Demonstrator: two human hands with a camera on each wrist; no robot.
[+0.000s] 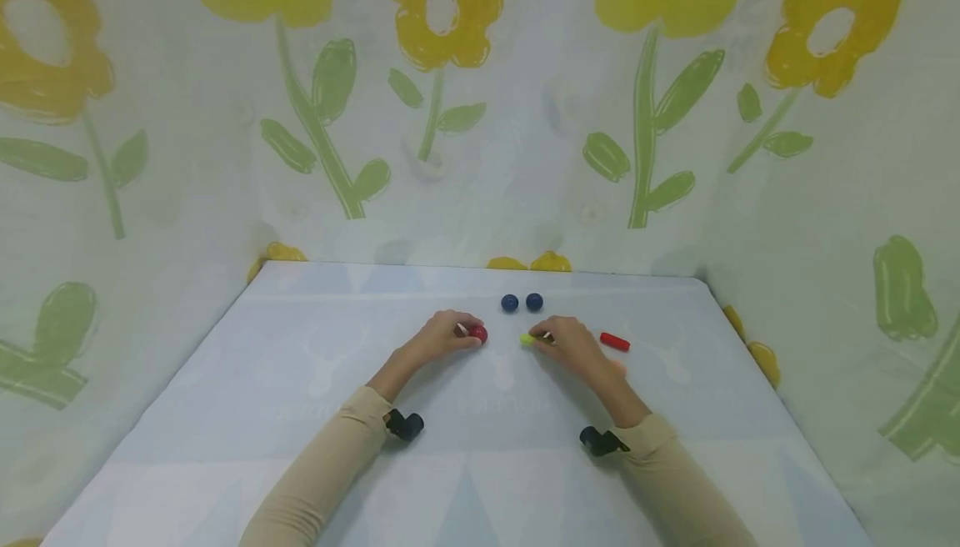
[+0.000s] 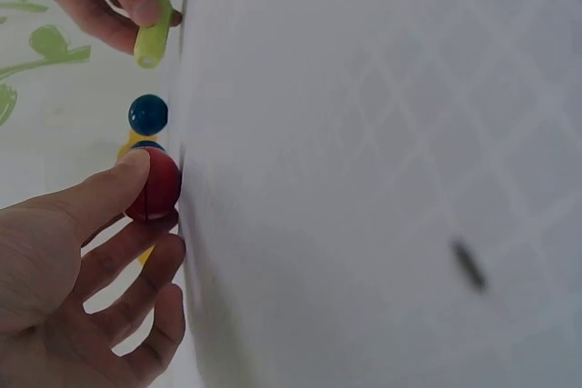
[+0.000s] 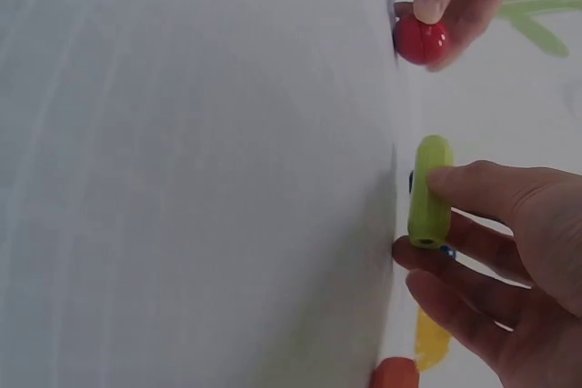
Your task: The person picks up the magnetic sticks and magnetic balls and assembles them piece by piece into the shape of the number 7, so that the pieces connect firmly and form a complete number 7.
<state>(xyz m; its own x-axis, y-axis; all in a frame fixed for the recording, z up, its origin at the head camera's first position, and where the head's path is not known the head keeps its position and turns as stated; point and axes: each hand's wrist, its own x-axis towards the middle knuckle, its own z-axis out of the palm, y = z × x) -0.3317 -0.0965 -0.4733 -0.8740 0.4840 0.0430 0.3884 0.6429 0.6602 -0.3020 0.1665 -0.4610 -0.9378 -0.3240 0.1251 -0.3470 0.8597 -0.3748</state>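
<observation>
My left hand (image 1: 441, 335) pinches a glossy red ball (image 1: 479, 334) between thumb and fingers, low over the table. A thin dark seam runs round the ball (image 2: 160, 186) in the left wrist view. Across from it, my right hand (image 1: 573, 347) holds a short yellow-green grooved cylinder (image 3: 430, 190), with a hole in its end, between thumb and fingers. A gap separates the ball from the cylinder. Just beyond both hands, two dark blue balls (image 1: 510, 303) sit side by side.
To the right of my right hand lies a red cylinder (image 1: 615, 342). An orange piece (image 1: 619, 367) is partly hidden behind that wrist. The white-covered table (image 1: 480, 497) ends at a flower-printed cloth (image 1: 517, 155) behind and at both sides.
</observation>
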